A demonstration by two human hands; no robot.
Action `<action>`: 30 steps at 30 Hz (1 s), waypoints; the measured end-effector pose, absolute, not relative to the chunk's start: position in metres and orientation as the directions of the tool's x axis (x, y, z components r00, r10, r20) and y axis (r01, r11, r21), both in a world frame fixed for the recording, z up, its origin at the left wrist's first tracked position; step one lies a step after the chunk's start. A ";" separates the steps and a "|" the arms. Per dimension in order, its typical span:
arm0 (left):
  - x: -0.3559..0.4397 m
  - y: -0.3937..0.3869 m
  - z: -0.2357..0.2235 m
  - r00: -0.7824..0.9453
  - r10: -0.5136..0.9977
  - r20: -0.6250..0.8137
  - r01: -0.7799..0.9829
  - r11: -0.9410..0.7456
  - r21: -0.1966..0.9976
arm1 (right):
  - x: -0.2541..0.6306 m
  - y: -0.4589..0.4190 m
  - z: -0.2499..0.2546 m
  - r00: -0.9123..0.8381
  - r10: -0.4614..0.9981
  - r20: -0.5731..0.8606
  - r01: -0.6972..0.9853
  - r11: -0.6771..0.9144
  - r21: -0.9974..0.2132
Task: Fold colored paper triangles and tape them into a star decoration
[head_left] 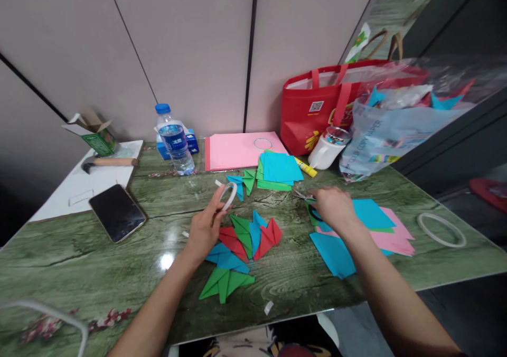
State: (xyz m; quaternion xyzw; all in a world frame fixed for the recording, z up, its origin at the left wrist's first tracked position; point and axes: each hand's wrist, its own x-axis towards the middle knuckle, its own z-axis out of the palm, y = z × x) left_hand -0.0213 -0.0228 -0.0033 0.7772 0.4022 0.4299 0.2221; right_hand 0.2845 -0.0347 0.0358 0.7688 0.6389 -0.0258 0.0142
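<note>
Right up by the front edge of the tabletop [150,272] I've got a little white scrap [268,308], then a green folded piece [224,283], with a loose cluster of coloured folds [242,233] past it.

Beyond those, the hands. The left hand [203,233] pinches a thin white tape roll [233,192] between thumb and fingers, tipped up on its rim, left of the tabletop's middle. The right hand [335,206] is curled palm-down over the scissors [304,195], toward the right edge; its fingers hide the handles, so honestly I can't tell if they're gripping or just resting there.

The bit I care about: roll and scissors sit well apart, about level with each other going back from the front edge. The scissors' long axis runs mostly sideways, tips toward the left hand's side and slightly toward the far edge. Right hand's clearly the nearer one to them.

Farther back, a blue-and-green paper stack [281,166] lies just past the tips, yellow glue stick [308,169] beside it, pink sheets [233,151] near the far edge.
</note>
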 end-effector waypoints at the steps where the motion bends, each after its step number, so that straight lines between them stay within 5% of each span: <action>1: -0.021 -0.023 -0.003 0.337 0.799 0.498 0.430 -0.601 0.673 | 0.273 -0.037 0.039 0.073 0.997 0.018 0.981 -0.069 -0.179; 4: -0.021 -0.025 0.002 0.463 0.722 0.514 0.340 -0.680 0.650 | 0.230 -0.044 0.044 -0.212 0.944 0.252 0.610 0.329 -0.721; 6: -0.020 -0.028 0.007 0.533 0.657 0.533 0.283 -0.732 0.620 | 0.205 -0.047 0.044 -0.293 0.906 0.306 0.370 0.402 -0.837; 15: -0.025 -0.030 0.014 0.649 0.552 0.523 0.191 -0.784 0.591 | 0.187 -0.043 0.048 -0.305 0.804 0.511 0.286 0.589 -0.756; 20: -0.023 -0.029 0.006 0.570 0.617 0.542 0.411 -0.786 0.463 | 0.195 -0.039 0.051 -0.232 0.825 0.514 0.385 0.564 -0.731; 25: -0.043 -0.013 -0.008 0.302 0.824 0.479 0.832 -0.473 0.289 | 0.218 -0.045 0.037 -0.108 0.950 0.294 0.583 0.300 -0.755; 30: -0.046 -0.004 -0.008 0.317 0.844 0.433 0.899 -0.412 0.146 | 0.219 -0.074 0.003 -0.091 0.991 0.102 0.467 0.133 -0.874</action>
